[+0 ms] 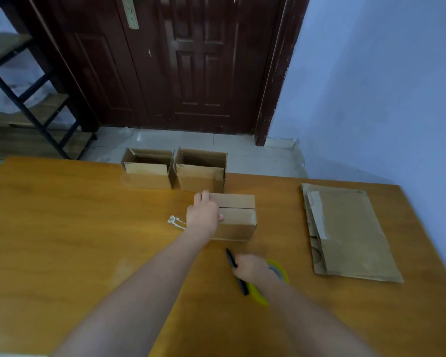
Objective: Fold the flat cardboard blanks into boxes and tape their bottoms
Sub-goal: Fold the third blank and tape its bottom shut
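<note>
A folded cardboard box (238, 217) lies in the middle of the wooden table (75, 228), its two bottom flaps closed with a seam between them. My left hand (203, 212) holds its left end, fingers over the top and thumb on the near flap. Closer to me, my right hand (251, 267) grips a yellow tape dispenser (278, 269) with a black blade arm (232, 258), resting on the table. A stack of flat cardboard blanks (350, 233) lies at the right.
Two finished boxes (150, 168) (201, 171) stand open-topped at the table's far edge. A white smear (175, 221) marks the tabletop left of the box. Beyond are a dark door (178, 60), a blue wall at right and a shelf frame (31, 106) at left.
</note>
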### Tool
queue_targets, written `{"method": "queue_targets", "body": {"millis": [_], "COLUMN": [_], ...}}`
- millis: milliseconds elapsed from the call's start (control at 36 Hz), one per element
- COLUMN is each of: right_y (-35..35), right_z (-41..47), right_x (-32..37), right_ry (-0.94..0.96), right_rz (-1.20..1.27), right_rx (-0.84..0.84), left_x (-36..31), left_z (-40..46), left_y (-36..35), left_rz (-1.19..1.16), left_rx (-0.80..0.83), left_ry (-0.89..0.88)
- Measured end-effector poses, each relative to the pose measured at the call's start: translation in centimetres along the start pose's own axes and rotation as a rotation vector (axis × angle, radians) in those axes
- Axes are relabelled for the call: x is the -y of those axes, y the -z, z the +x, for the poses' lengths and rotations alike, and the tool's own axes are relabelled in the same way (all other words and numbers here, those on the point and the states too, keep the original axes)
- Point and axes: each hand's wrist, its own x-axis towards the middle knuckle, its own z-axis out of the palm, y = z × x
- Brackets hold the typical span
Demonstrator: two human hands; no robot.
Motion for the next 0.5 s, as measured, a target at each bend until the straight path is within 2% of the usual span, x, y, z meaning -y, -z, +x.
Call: {"method": "queue_targets", "body": {"millis": [167,500], "right_y": [0.1,-1.6], "right_z": [-0.2,-0.5], "right_x": [-0.4,-0.5], "right_ry": [0.076,0.088], "right_rz": [-0.07,-0.234], "right_rx": [0.08,-0.126], "left_x": [0.1,0.2], "left_z": [-0.1,-0.2], "left_y": [-0.3,-0.3], "left_rz": [-0.004,-0.019], "left_rx": [-0.014,-0.015], "left_ry": [0.005,-0.002]}}
